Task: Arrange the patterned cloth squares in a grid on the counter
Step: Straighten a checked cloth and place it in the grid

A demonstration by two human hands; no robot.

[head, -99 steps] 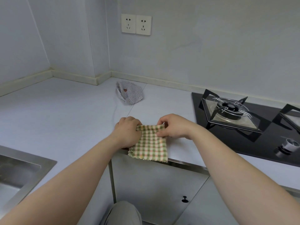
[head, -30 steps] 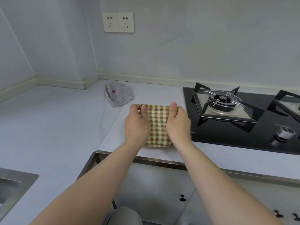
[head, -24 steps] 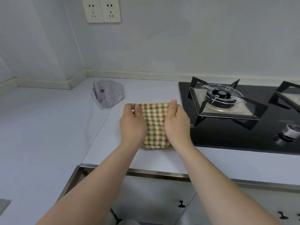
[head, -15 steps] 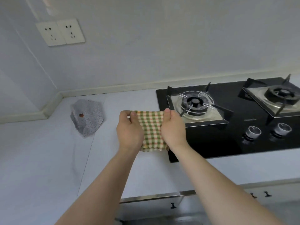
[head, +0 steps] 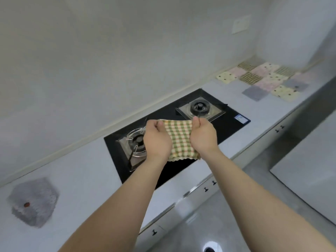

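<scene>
Two hands, left hand and right hand, pinch the top corners of a green-and-cream checked cloth square at frame centre, above the black glass hob.

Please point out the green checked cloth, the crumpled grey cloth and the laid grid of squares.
Green checked cloth square (head: 179, 140): head view, its middle.
Crumpled grey dotted cloth (head: 33, 201): head view, its centre.
Grid of patterned cloth squares (head: 272, 77): head view, middle square.

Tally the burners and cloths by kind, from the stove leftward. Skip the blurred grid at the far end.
Gas burners: 2
Green checked cloth, pinched by the left hand and right hand over the stove: 1
Grey dotted cloth, lying on the counter: 1
Total: 4
</scene>
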